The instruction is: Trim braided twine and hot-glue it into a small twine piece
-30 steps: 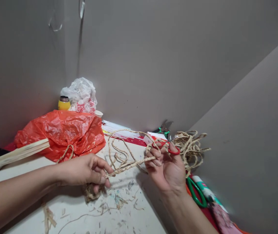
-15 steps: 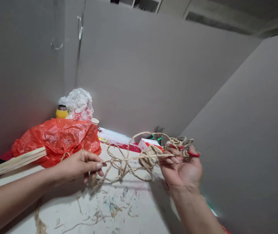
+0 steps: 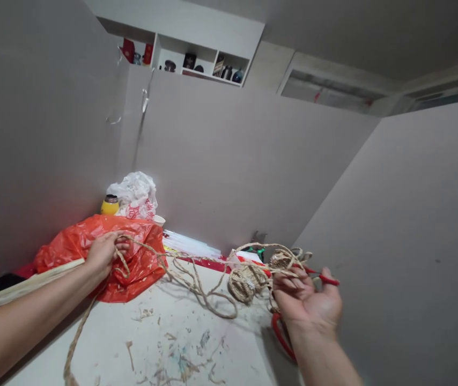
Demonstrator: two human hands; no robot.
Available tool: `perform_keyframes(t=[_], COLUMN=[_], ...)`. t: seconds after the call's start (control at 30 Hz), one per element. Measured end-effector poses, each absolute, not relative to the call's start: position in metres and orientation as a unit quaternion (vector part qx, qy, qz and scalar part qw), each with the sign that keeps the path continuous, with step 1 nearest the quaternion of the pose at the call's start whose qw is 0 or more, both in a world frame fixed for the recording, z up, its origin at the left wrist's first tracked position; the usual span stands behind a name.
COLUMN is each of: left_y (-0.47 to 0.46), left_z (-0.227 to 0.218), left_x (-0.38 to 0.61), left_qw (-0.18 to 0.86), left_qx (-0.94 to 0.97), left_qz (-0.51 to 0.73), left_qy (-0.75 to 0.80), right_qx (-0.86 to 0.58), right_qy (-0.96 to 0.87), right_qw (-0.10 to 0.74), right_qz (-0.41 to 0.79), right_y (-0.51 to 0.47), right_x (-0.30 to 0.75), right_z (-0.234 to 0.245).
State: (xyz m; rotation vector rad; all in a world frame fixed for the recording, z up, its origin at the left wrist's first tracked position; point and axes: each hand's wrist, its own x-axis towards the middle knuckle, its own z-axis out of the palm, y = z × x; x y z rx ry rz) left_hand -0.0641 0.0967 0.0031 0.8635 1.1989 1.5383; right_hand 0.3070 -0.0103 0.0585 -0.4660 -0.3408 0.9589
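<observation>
We are holding braided cord (image 3: 202, 293) above the worktop (image 3: 108, 332).
Our left hand (image 3: 102, 254) is pinching it over the red plastic bag (image 3: 142, 268), far-left corner; right hand (image 3: 307, 295) is grasping red-handled scissors (image 3: 331, 281) and cord, right edge.

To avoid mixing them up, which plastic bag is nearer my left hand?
The crumpled red plastic bag, showing behind your left hand; the white plastic bag with red print sits farther back.
</observation>
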Motion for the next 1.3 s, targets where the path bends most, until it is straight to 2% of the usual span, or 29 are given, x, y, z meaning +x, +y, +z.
perform_keyframes(t=[0.23, 0.33, 0.47, 0.57, 0.83, 1.03, 1.3], left_y=[0.082, 0.046, -0.001, -0.019, -0.025, -0.028, -0.022], left_z=[0.016, 0.028, 0.031, 0.024, 0.017, 0.009, 0.000], left_x=[-0.058, -0.039, -0.014, -0.006, -0.006, -0.002, 0.002], left_qw=[0.356, 0.304, 0.470, 0.516, 0.583, 0.679, 0.774], left_qx=[0.439, 0.585, 0.705, 0.702, 0.683, 0.623, 0.506], left_qz=[0.651, 0.607, 0.382, 0.318, 0.284, 0.192, 0.188], left_qy=[0.507, 0.444, 0.370, 0.373, 0.336, 0.338, 0.329], right_qx=[-0.233, -0.245, -0.277, -0.297, -0.297, -0.307, -0.320], right_qy=[-0.169, -0.221, -0.239, -0.252, -0.265, -0.247, -0.281], right_qw=[0.822, 0.769, 0.728, 0.707, 0.716, 0.722, 0.711], right_qz=[0.491, 0.547, 0.580, 0.590, 0.573, 0.568, 0.560], right_y=[-0.011, -0.014, -0.025, -0.033, -0.037, -0.036, -0.028], right_x=[0.268, 0.235, 0.200, 0.189, 0.183, 0.184, 0.195], right_z=[0.055, 0.040, 0.023, 0.019, 0.021, 0.022, 0.016])
